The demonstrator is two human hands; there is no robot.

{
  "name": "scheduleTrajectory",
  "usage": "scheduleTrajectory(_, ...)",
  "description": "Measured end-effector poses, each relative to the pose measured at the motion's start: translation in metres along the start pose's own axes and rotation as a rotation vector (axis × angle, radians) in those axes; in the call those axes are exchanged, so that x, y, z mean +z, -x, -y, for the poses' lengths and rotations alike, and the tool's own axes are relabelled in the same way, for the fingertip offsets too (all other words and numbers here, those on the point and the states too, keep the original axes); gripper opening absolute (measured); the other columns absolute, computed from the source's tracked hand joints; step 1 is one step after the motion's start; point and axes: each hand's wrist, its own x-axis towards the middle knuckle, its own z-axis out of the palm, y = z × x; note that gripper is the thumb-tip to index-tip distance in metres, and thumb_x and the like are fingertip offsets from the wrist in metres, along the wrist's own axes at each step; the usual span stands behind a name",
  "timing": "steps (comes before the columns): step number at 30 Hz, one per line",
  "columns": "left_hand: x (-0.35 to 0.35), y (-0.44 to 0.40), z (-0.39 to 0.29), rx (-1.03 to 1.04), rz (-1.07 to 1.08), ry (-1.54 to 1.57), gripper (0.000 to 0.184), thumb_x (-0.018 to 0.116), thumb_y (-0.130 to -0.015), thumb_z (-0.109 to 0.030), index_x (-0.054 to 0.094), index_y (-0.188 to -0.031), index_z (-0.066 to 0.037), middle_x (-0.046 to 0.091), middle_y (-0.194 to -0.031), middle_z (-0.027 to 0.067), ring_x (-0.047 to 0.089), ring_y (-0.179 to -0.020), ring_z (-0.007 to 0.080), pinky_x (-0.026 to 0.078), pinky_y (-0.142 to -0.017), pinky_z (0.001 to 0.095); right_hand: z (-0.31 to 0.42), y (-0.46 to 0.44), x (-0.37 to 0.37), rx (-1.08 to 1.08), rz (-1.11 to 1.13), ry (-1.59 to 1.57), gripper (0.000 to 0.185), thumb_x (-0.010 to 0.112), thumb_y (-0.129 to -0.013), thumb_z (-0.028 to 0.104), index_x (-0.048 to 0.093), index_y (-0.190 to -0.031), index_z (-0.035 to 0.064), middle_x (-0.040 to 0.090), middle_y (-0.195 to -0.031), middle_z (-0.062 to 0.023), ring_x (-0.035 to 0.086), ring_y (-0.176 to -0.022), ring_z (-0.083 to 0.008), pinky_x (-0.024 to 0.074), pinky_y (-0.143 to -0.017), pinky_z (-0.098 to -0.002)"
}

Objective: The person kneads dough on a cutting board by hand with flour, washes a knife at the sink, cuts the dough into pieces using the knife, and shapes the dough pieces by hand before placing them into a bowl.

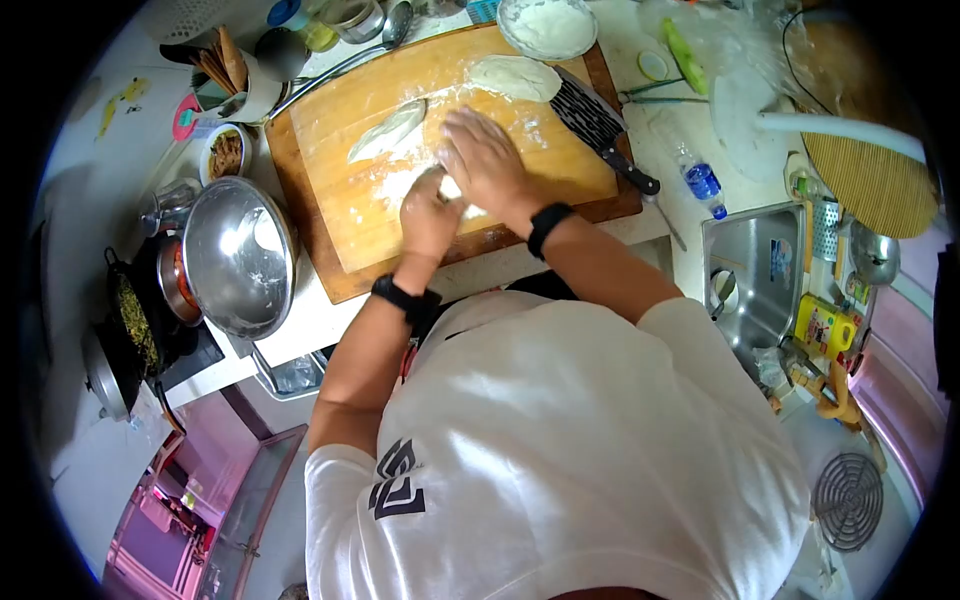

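A small lump of white dough (449, 188) shows between my two hands, low over the floured wooden cutting board (330, 215). My left hand (430, 218) is closed, fingers curled around the dough's near side. Above it, my right hand (485, 160) reaches across with fingers stretched out and slightly blurred; its palm side is hidden. A long piece of dough (388, 132) lies on the board beyond my left hand. Farther back rests a larger flat oval of dough (513, 78). The cleaver (590, 115), dark with a pale pattern, lies at the board's right side.
A bowl of flour (547, 25) stands behind the board. On the left are a large steel bowl (238, 258), a small bowl of brown food (226, 154) and a pan of chopped greens (135, 322). To the right are a plastic bottle (703, 184) and a steel sink (745, 240).
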Motion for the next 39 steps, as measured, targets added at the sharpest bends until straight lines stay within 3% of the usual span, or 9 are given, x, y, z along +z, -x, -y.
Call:
scheduleTrajectory(5,-0.001,-0.016,-0.002,0.326,-0.003,-0.109,0.034,0.078,-0.075,-0.002,0.069,-0.108,-0.003,0.067,-0.108,0.0207,0.063,-0.093,0.039,0.053,-0.082,0.0429,0.008,-0.012,-0.005,0.388,0.092,-0.25,0.048,0.062,-0.096,0.036,0.061,-0.127,-0.0012,0.058,-0.138,-0.0226,0.05,-0.134,-0.0395,0.0374,-0.115,-0.0465)
scheduleTrajectory(11,-0.004,0.006,-0.005,-0.012,0.03,0.071,0.05,0.081,-0.075,-0.008,0.067,-0.122,-0.002,0.068,-0.107,0.0207,0.066,-0.088,0.0307,0.054,-0.079,0.0411,0.003,0.009,-0.004,-0.01,0.031,-0.022,0.043,0.063,-0.095,0.033,0.063,-0.124,0.0008,0.059,-0.137,-0.0215,0.05,-0.136,-0.0381,0.0372,-0.115,-0.0461)
scheduleTrajectory(15,0.001,-0.02,-0.007,0.02,-0.023,-0.072,0.031,0.078,-0.074,-0.004,0.069,-0.102,0.001,0.068,-0.109,0.0215,0.064,-0.089,0.0405,0.054,-0.082,0.0457,-0.013,-0.019,0.003,0.034,0.022,0.039,0.048,0.06,-0.097,0.039,0.063,-0.126,0.0001,0.058,-0.14,-0.022,0.05,-0.136,-0.0376,0.0352,-0.116,-0.046)
scheduleTrajectory(19,0.001,0.008,-0.013,0.28,0.032,-0.008,0.041,0.077,-0.074,-0.004,0.068,-0.113,0.0,0.066,-0.112,0.0231,0.061,-0.107,0.043,0.052,-0.09,0.0466,0.012,0.008,-0.016,0.424,0.162,-0.317,0.052,0.06,-0.097,0.041,0.061,-0.128,0.0002,0.055,-0.143,-0.0222,0.048,-0.138,-0.0368,0.0341,-0.118,-0.0454)
scheduleTrajectory(22,0.0,0.012,-0.004,0.125,0.038,0.071,0.04,0.08,-0.075,-0.006,0.068,-0.113,-0.001,0.066,-0.112,0.0214,0.064,-0.091,0.0389,0.054,-0.078,0.045,0.014,0.025,-0.015,0.004,0.039,-0.006,0.039,0.061,-0.096,0.026,0.062,-0.124,-0.0015,0.06,-0.136,-0.0216,0.052,-0.133,-0.0377,0.0388,-0.113,-0.0474)
scheduleTrajectory(27,0.004,-0.021,-0.01,0.068,0.007,-0.063,0.036,0.08,-0.072,-0.006,0.067,-0.104,0.001,0.065,-0.106,0.0238,0.062,-0.095,0.0433,0.052,-0.082,0.0467,-0.009,-0.017,-0.006,0.005,-0.02,0.03,0.039,0.059,-0.097,0.027,0.062,-0.125,-0.001,0.06,-0.135,-0.0218,0.053,-0.133,-0.0378,0.0395,-0.112,-0.0476)
scheduleTrajectory(31,0.003,0.008,-0.021,0.278,0.045,-0.096,0.041,0.075,-0.075,0.0,0.067,-0.115,-0.001,0.066,-0.115,0.0242,0.061,-0.106,0.042,0.051,-0.087,0.0463,0.014,0.009,-0.016,0.523,0.128,-0.451,0.047,0.061,-0.097,0.038,0.063,-0.124,-0.0007,0.062,-0.134,-0.0212,0.054,-0.131,-0.0395,0.0397,-0.113,-0.0483)
scheduleTrajectory(33,0.003,0.016,-0.018,0.177,-0.001,0.138,0.046,0.076,-0.076,-0.001,0.065,-0.121,-0.001,0.065,-0.12,0.0256,0.062,-0.107,0.0422,0.051,-0.089,0.0457,0.011,0.026,-0.017,0.031,0.038,-0.058,0.046,0.061,-0.097,0.037,0.064,-0.123,-0.001,0.062,-0.134,-0.0209,0.055,-0.131,-0.0385,0.041,-0.112,-0.0477)
scheduleTrajectory(39,0.004,-0.021,-0.018,-0.106,0.05,-0.041,0.035,0.08,-0.072,-0.005,0.067,-0.104,0.0,0.067,-0.109,0.0207,0.064,-0.095,0.0407,0.053,-0.085,0.0471,-0.012,-0.015,-0.003,0.01,-0.012,0.03,0.041,0.06,-0.098,0.03,0.062,-0.126,-0.0008,0.061,-0.136,-0.0212,0.053,-0.133,-0.0375,0.0394,-0.112,-0.0465)
